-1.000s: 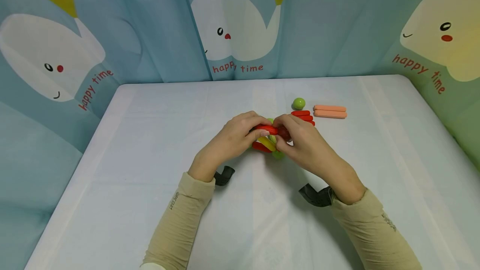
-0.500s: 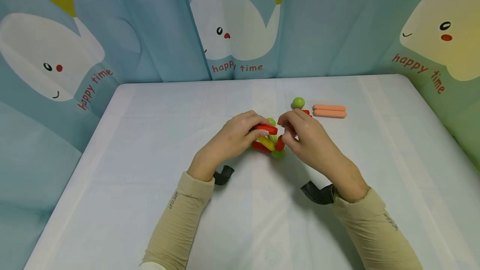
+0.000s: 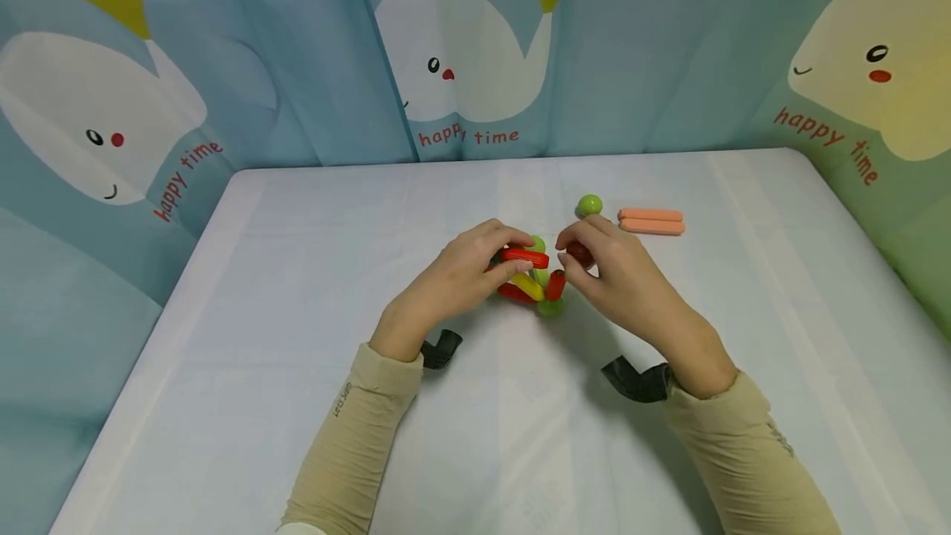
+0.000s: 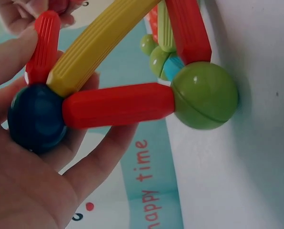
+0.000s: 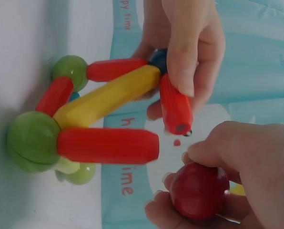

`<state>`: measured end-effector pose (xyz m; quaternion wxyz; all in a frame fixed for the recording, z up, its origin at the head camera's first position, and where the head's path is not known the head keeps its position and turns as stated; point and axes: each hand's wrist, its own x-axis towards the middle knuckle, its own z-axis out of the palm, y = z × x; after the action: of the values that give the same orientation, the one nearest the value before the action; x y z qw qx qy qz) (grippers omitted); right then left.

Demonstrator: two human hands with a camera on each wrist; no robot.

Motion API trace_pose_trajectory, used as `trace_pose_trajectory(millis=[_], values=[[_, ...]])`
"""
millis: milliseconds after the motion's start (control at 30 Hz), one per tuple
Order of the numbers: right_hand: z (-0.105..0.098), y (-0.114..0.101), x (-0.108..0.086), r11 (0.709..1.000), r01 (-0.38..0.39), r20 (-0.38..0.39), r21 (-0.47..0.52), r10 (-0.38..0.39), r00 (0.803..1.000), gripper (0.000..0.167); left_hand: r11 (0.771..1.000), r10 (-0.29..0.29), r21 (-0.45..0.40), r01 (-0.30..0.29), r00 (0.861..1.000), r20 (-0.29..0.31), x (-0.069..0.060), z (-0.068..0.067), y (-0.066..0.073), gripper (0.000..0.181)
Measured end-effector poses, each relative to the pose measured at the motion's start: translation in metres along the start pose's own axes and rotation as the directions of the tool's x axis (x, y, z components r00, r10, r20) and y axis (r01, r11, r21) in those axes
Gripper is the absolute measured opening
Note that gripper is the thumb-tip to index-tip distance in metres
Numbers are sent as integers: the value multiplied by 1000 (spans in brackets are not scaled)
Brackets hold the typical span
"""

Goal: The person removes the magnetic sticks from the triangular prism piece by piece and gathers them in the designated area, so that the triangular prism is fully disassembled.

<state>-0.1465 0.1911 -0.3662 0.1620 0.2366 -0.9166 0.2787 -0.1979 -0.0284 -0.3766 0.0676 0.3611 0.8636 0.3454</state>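
Observation:
My left hand (image 3: pixel 464 275) holds a structure of rods and balls; its fingers curl round a dark blue ball (image 4: pixel 37 118), and the thumb presses a red rod (image 5: pixel 176 105) beside it. From the blue ball run a yellow rod (image 4: pixel 101 45) and another red rod (image 4: pixel 118 105), which ends at a green ball (image 4: pixel 206 95) low by the table. In the right wrist view a red rod (image 5: pixel 108 146) sticks out from a green ball (image 5: pixel 33 142), its other end free. My right hand (image 3: pixel 620 283) pinches a dark red ball (image 5: pixel 199 191), apart from the rods.
Behind my right hand, a loose green ball (image 3: pixel 590 205) lies on the white table (image 3: pixel 297 287). Two peach rods (image 3: pixel 650 221) lie side by side to its right. A blue curtain (image 3: pixel 624 64) with printed whales hangs at the back. Black straps (image 3: pixel 636 380) hang at the wrists.
My right hand has drawn back to the right with the dark red ball, away from the red rod's end. The left hand keeps its hold, nearly still.

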Motion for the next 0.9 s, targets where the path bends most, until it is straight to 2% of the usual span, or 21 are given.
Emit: trace_pose_trajectory(millis=[167, 533, 900], values=[[-4, 7, 0, 1000, -25, 10, 16, 25, 1000, 13, 1000, -9, -27, 9, 1000, 7, -3, -7, -3, 38], [-12, 28, 1, 986, -159, 35, 45, 157, 987, 21, 1000, -10, -29, 11, 999, 46, -4, -12, -5, 31], [-19, 38, 7, 979, -202, 80, -29, 204, 976, 26, 995, -52, -82, 56, 997, 52, -8, -19, -10, 37]])
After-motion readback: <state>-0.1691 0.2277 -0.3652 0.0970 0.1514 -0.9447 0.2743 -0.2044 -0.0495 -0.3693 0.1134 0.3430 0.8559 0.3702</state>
